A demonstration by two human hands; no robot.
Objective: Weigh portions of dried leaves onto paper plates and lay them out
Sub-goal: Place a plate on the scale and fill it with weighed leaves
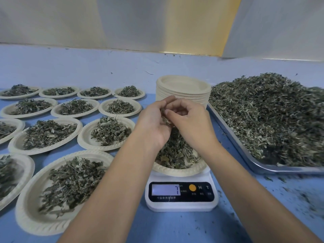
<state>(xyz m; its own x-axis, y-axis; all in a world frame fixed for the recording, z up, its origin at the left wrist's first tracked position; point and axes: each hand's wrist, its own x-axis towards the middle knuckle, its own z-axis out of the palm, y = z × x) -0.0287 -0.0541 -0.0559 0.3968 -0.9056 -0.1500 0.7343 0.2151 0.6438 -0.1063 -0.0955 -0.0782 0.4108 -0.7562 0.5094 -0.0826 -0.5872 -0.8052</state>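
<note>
A white digital scale (181, 195) is being shown nearest on the blue table (175, 228), its display reading 7. A paper plate (178, 171) heaped with dried leaves (175, 151) is being carried on it. Just above, a leaf clump (164, 117) is being cupped in the curled left hand (154, 123) and pinched by the right hand (189, 120). Filled plates (24, 207) are being displayed in rows at left. Farther off, a stack of empty plates (184, 88) is being kept beside a steel tray (280, 170), at right, bearing a leaf heap (271, 116).

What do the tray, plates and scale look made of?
Tray: metal, likely stainless steel; its rim is shiny and reflective. Plates: moulded paper or pulp, it seems; matte cream with embossed rims. Scale: probably plastic; smooth white body, glossy black panel.
</note>
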